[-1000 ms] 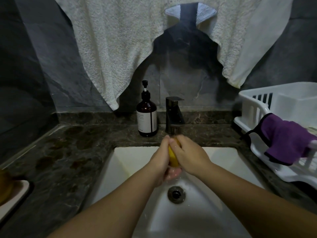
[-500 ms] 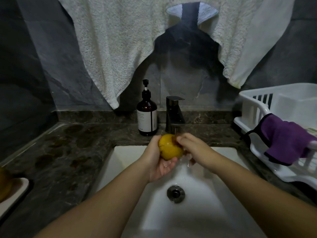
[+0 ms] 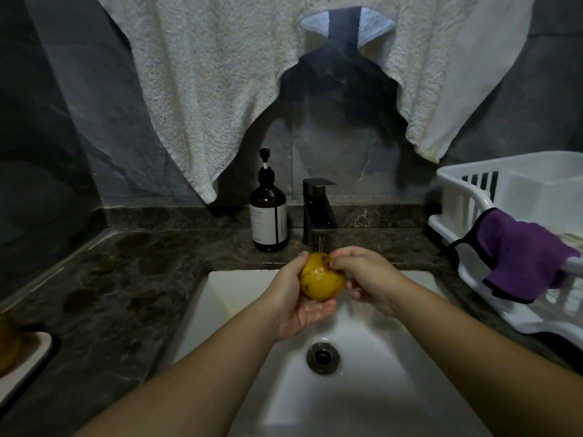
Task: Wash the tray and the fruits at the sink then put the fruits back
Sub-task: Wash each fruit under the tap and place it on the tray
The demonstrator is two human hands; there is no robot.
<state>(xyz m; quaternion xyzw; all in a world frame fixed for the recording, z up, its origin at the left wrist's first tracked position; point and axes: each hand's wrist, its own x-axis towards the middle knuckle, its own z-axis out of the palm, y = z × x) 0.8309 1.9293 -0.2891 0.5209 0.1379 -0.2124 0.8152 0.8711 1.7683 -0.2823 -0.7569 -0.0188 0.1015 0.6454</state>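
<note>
A wet yellow fruit is held over the white sink, just under the dark tap. My left hand cups it from the left and below, fingers curled round it. My right hand touches its right side, fingertips pressing on the top of the fruit. At the far left edge lies the white tray with another yellow fruit on it, mostly cut off by the frame.
A brown pump soap bottle stands left of the tap on the dark marble counter. A white dish rack with a purple cloth sits at the right. White towels hang above. The drain is open.
Both hands were clasped round the fruit low over the basin. They have lifted it toward the tap, and the right hand has slid off to rub its top right side.
</note>
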